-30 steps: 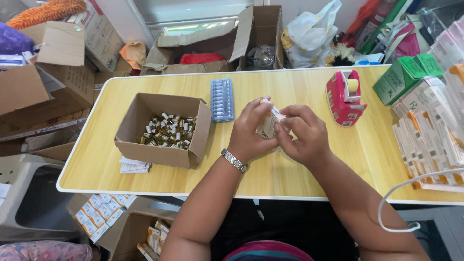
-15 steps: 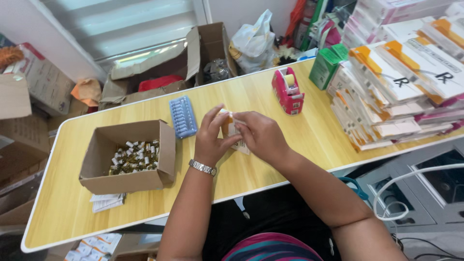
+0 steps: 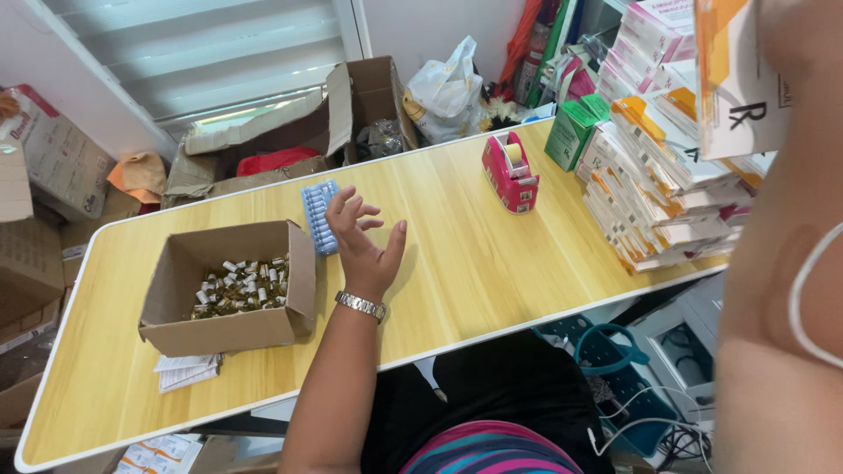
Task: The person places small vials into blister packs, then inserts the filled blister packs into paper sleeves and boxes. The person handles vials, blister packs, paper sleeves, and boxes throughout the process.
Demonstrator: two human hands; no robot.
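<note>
The left hand (image 3: 364, 241) hovers over the desk (image 3: 457, 263) with fingers spread wide, holding nothing, just beside the blue tray of little vials (image 3: 320, 216). The cardboard box of small bottles (image 3: 230, 288) sits on the tray's other side. The right hand is out of sight; only its arm shows.

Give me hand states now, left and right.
Left hand: open, fingers spread, empty, above the table beside the blue tray.
Right hand: only the forearm is in view; cannot tell.
</note>
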